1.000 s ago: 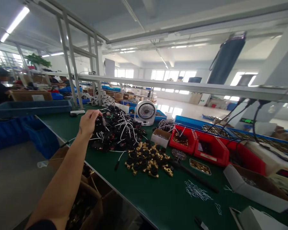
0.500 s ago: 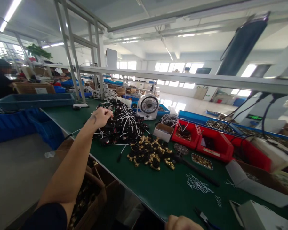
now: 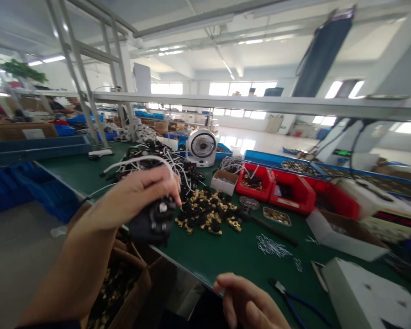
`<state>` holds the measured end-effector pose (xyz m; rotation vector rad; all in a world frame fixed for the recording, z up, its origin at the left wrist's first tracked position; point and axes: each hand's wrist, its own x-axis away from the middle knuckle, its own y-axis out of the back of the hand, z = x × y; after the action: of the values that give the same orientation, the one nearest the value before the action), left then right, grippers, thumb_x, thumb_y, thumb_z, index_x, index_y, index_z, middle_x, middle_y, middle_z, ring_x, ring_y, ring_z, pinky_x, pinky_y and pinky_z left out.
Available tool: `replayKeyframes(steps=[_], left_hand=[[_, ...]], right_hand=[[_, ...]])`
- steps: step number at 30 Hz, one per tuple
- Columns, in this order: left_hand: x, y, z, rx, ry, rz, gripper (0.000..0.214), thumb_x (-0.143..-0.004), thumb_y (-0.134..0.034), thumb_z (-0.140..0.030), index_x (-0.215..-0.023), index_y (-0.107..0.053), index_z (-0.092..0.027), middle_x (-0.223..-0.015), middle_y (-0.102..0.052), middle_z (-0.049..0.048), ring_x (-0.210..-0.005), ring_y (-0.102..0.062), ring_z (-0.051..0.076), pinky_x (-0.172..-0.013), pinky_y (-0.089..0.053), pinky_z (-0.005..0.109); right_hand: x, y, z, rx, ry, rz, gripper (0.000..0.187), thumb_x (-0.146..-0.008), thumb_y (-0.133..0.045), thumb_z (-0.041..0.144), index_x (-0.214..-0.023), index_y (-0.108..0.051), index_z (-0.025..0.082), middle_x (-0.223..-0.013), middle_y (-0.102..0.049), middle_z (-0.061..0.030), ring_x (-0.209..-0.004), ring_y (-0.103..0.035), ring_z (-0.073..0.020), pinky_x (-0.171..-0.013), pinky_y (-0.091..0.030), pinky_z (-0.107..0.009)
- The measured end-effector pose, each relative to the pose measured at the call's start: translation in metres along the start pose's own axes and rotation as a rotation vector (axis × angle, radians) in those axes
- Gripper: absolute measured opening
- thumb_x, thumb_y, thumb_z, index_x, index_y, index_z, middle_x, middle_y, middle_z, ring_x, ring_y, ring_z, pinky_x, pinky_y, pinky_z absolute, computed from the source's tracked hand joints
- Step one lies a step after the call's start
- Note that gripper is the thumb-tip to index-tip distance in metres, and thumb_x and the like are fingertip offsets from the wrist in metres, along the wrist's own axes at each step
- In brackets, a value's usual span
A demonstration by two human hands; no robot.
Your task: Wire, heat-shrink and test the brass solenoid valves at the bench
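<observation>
My left hand (image 3: 137,194) is closed around a black plastic part (image 3: 153,222) with a white wire (image 3: 140,161) looping up from it, held above the near edge of the green table (image 3: 233,256). Behind it lies a heap of the same black parts with white wires (image 3: 171,167), and to its right a pile of brass fittings (image 3: 207,217). My right hand (image 3: 250,304) comes up at the bottom edge with its fingers curled loosely and nothing in them.
A small white fan (image 3: 202,147), a cardboard box (image 3: 225,181), red bins (image 3: 287,192), blue trays, white boxes (image 3: 373,297) and blue-handled pliers (image 3: 296,304) stand on the table. An open carton of parts (image 3: 123,283) sits below the table edge. People work at the far left.
My left hand has drawn back from the heap toward me, bringing one black wired part with it. My right hand has risen further into view at the bottom.
</observation>
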<state>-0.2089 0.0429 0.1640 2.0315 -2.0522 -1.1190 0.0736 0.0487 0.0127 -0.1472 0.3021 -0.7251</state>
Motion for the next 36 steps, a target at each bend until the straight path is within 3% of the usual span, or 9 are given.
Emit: replayKeyframes(steps=[4,8,12,16,20,25,28,30,36], left_hand=[[0.006,-0.075,-0.003,0.210,0.021,0.723,0.025,-0.097,-0.050,-0.027,-0.081,-0.067,-0.019,-0.092,-0.067,0.0000,-0.090,-0.063,0.013,-0.084,-0.049,0.022],[0.018,-0.106,-0.014,0.144,-0.160,0.906,0.012,-0.094,-0.055,-0.022,-0.090,-0.066,-0.021,-0.101,-0.065,-0.0001,-0.095,-0.060,0.013,-0.088,-0.047,0.020],[0.023,-0.128,-0.006,-0.049,-0.188,0.759,0.018,-0.098,-0.050,-0.028,-0.085,-0.062,-0.022,-0.094,-0.060,-0.0019,-0.078,-0.059,0.009,-0.073,-0.047,0.017],[0.017,-0.189,0.045,-0.311,-0.298,0.073,0.025,-0.098,-0.047,-0.029,-0.080,-0.061,-0.019,-0.087,-0.058,-0.0004,-0.072,-0.060,0.010,-0.067,-0.050,0.019],[0.014,-0.247,0.106,-0.354,-0.284,-0.121,0.028,-0.098,-0.044,-0.031,-0.090,-0.068,-0.019,-0.090,-0.057,0.0041,-0.075,-0.060,0.015,-0.063,-0.054,0.025],[0.035,-0.250,0.125,-0.295,-0.366,-0.097,0.030,-0.094,-0.042,-0.020,-0.096,-0.072,-0.021,-0.100,-0.063,0.0077,-0.101,-0.063,0.022,-0.088,-0.057,0.040],[0.053,-0.242,0.092,-0.201,-0.281,-0.070,0.033,-0.094,-0.042,-0.018,-0.117,-0.065,-0.022,-0.126,-0.058,0.0116,-0.124,-0.054,0.026,-0.105,-0.047,0.047],[0.066,-0.247,0.063,-0.034,-0.157,0.167,0.035,-0.096,-0.045,-0.026,-0.128,-0.058,-0.026,-0.137,-0.054,0.0087,-0.129,-0.051,0.023,-0.110,-0.044,0.043],[0.081,-0.274,0.005,0.287,-0.042,0.488,0.028,-0.097,-0.045,-0.035,-0.099,-0.070,-0.022,-0.107,-0.072,0.0059,-0.102,-0.067,0.018,-0.092,-0.054,0.029]], right_hand=[[-0.001,0.001,0.022,0.086,-0.058,-0.081,0.065,-0.085,-0.061,0.066,-0.134,-0.061,0.024,-0.078,-0.062,-0.0029,-0.063,-0.047,-0.0119,-0.068,-0.040,-0.028],[0.004,0.002,0.052,-0.150,0.008,-0.209,0.042,-0.082,-0.073,0.050,-0.115,-0.070,0.023,-0.079,-0.062,-0.0009,-0.052,-0.037,-0.0051,-0.051,-0.032,-0.020],[0.027,0.011,0.095,-0.240,0.334,-0.508,0.011,-0.086,-0.073,0.032,-0.083,-0.070,0.021,-0.062,-0.048,0.0065,-0.043,-0.026,-0.0022,-0.048,-0.035,-0.015],[0.063,0.034,0.123,-0.056,0.622,-0.889,0.022,-0.070,-0.087,0.032,-0.075,-0.071,0.020,-0.070,-0.054,0.0039,-0.048,-0.038,-0.0039,-0.053,-0.045,-0.017],[0.092,0.041,0.109,-0.021,0.555,-1.035,0.028,-0.065,-0.089,0.042,-0.071,-0.071,0.022,-0.070,-0.058,0.0021,-0.048,-0.039,-0.0058,-0.050,-0.045,-0.021],[0.114,0.023,0.041,-0.104,0.239,-0.879,0.026,-0.085,-0.071,0.048,-0.089,-0.074,0.023,-0.069,-0.065,-0.0007,-0.048,-0.042,-0.0060,-0.052,-0.041,-0.021],[0.117,0.008,0.004,0.048,0.052,-0.771,0.037,-0.091,-0.061,0.053,-0.090,-0.074,0.018,-0.083,-0.070,-0.0062,-0.057,-0.055,-0.0100,-0.059,-0.045,-0.025],[0.115,-0.001,-0.010,0.196,-0.032,-0.694,0.043,-0.093,-0.057,0.054,-0.091,-0.075,0.016,-0.090,-0.070,-0.0077,-0.071,-0.062,-0.0149,-0.069,-0.049,-0.028],[0.132,0.007,-0.014,0.318,-0.283,-0.536,0.039,-0.080,-0.070,0.052,-0.099,-0.076,0.018,-0.098,-0.073,-0.0041,-0.093,-0.066,-0.0224,-0.087,-0.050,-0.034]])
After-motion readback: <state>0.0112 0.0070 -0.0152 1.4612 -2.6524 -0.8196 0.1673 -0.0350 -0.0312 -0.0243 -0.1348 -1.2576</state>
